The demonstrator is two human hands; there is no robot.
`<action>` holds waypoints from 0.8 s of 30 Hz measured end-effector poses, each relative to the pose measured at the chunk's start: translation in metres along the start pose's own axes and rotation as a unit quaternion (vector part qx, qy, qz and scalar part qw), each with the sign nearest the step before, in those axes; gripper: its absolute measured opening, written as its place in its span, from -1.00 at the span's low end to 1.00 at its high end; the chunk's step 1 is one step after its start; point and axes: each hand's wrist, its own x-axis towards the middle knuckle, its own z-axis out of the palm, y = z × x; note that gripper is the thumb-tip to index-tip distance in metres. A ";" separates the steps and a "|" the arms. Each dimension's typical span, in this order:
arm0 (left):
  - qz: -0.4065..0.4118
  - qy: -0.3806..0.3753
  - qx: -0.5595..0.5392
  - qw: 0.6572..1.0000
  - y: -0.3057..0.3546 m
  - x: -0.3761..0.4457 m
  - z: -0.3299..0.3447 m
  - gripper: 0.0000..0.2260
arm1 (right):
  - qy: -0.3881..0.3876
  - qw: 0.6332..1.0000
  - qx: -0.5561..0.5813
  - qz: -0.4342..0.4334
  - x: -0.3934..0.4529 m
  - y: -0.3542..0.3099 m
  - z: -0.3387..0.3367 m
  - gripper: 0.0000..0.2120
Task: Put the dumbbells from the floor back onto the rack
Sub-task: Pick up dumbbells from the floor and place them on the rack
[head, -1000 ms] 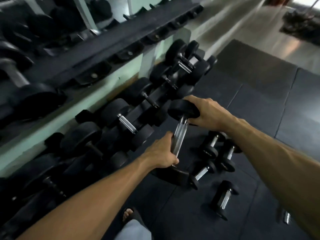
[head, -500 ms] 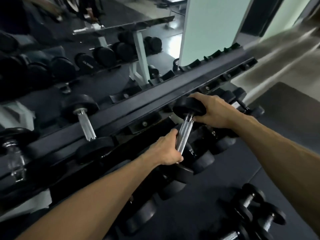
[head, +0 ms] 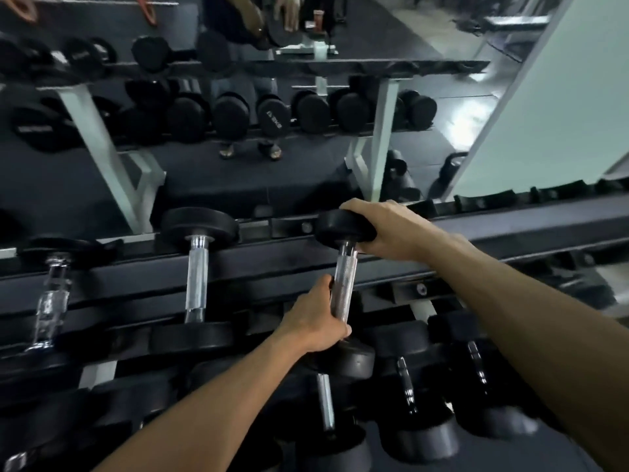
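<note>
Black rubber-headed dumbbell [head: 344,284] sits over the rack's [head: 272,267] upper tier. My left hand [head: 315,321] grips its knurled steel handle; my right hand [head: 384,233] clasps the far head.

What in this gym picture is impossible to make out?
All in the head view:
- Held dumbbell: whether its far head already rests on the top rack rail; the right hand covers it.
- Its near head: partly hidden by the left hand.
- Dumbbell at far left: blurred.
- Weight markings on the mirrored dumbbells: too small.
- Floor dumbbells: out of frame.
</note>
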 end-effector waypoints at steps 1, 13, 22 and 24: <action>-0.011 0.012 -0.010 1.000 0.001 0.006 -0.002 -0.33 | -0.005 1.000 -0.001 -0.012 0.011 0.002 -0.002 -0.48; -0.102 0.079 -0.073 0.989 -0.012 0.057 -0.005 -0.40 | -0.051 0.994 -0.002 -0.100 0.092 0.018 0.017 -0.51; -0.108 0.081 -0.083 0.987 -0.017 0.071 -0.005 -0.34 | -0.065 0.995 0.021 -0.079 0.106 0.024 0.023 -0.50; -0.107 0.080 -0.087 0.987 -0.018 0.072 -0.005 -0.34 | -0.065 0.995 0.025 -0.075 0.106 0.024 0.023 -0.50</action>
